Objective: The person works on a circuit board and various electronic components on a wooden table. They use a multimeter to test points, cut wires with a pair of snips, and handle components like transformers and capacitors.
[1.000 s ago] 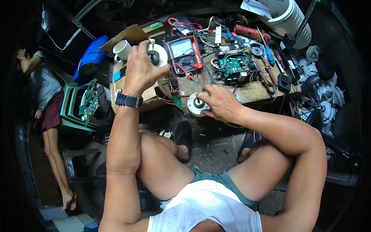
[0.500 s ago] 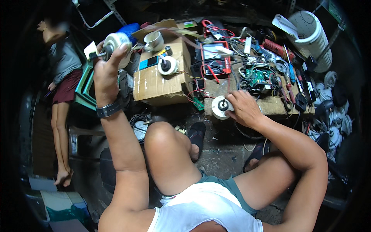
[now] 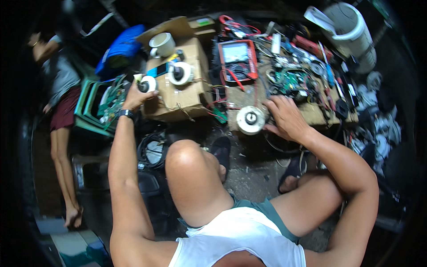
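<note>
My left hand (image 3: 135, 97) is closed around a round white part with a dark shaft (image 3: 150, 84), held at the left edge of a cardboard box (image 3: 195, 58). A similar white disc with a dark shaft (image 3: 181, 74) sits on the box, near a phone with a blue edge (image 3: 158, 71) and a white mug (image 3: 162, 44). My right hand (image 3: 287, 116) is beside a third round white part (image 3: 250, 120) on the front edge of the work board. Its fingers and thumb are spread; whether they touch that part I cannot tell.
A red-framed multimeter (image 3: 238, 60), a green circuit board (image 3: 289, 81) and several tools crowd the board. At the back right stands a white bucket (image 3: 356, 35). Green chairs (image 3: 86, 102) hold circuit boards at the left, with another person (image 3: 62, 89) beyond.
My left hand has come down and nearer the box with its round white part. My right hand's fingers have spread away from the white part at the board's edge.
</note>
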Available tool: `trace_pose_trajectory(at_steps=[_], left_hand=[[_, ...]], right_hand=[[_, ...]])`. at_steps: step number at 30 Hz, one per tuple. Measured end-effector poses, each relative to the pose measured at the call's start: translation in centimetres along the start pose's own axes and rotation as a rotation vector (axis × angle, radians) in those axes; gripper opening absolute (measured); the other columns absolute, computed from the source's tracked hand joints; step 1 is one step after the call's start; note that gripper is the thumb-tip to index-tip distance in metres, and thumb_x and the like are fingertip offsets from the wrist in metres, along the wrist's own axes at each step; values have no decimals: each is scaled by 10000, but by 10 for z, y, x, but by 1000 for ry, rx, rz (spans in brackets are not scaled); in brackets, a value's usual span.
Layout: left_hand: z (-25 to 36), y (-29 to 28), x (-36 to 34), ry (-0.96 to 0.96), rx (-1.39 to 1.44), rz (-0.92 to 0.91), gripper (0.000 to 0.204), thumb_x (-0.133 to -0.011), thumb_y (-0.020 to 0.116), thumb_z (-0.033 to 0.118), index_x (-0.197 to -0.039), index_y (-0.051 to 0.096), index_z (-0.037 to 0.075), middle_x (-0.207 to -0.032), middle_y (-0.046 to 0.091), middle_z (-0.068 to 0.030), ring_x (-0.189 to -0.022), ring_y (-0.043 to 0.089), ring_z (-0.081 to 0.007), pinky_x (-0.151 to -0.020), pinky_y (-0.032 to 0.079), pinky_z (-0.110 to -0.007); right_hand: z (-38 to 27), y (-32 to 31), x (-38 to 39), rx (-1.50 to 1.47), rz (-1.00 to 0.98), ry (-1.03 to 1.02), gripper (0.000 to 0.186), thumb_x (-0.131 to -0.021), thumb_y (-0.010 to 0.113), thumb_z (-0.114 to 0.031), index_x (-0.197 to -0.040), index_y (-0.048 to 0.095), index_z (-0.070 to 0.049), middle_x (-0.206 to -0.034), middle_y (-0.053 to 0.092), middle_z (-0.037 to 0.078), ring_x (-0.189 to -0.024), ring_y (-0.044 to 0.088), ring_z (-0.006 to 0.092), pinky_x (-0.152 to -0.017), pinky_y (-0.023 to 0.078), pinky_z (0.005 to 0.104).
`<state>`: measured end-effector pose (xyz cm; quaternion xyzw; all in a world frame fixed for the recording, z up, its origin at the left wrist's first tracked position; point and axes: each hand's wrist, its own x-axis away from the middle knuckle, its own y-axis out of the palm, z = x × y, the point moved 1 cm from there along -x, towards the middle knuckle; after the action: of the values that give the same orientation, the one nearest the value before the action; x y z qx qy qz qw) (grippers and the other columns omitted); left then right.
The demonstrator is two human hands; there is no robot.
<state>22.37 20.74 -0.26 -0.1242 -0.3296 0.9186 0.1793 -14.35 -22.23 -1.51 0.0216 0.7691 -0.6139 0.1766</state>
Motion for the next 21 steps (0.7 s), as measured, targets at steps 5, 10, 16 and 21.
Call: trace_pose_trajectory(at_steps=[5,10,16,21], left_hand=[[-46,28,-23,24,-9,-50,1124,-664,1009,277,-1576,396,40,-1411,613,-150,-1314,591,-271,-1149,457,-389],[-71,26,-21,35,-18,-4,1157,-733,968,309,-1643,301,51,-1497,523,-176,-1379,540,-322,-1189,429,-417],[-58,46,-4,65,39,95,1185,-778,955,217,-1681,212,23,-1563,474,-204,-1402,529,-295,-1167,467,-405],[-84,31,12,57,63,184,1102,-839,920,273,-1663,251,-22,-1653,382,-231,-1498,437,-325,-1237,372,-433]], right_hand=[[8,3,-3,-14,-14,26,723,-800,895,-303,-1389,549,-64,-1367,560,183,-1253,547,370,-987,447,491],[20,-1,9,-38,-25,58,688,-815,891,-310,-1378,570,-77,-1400,555,186,-1266,544,381,-1000,450,506],[35,1,20,-21,-73,87,656,-795,895,-278,-1349,590,-105,-1328,571,164,-1242,556,367,-997,458,499],[38,-4,24,-73,-66,55,618,-814,886,-286,-1328,595,-102,-1300,574,155,-1231,563,361,-977,464,496]])
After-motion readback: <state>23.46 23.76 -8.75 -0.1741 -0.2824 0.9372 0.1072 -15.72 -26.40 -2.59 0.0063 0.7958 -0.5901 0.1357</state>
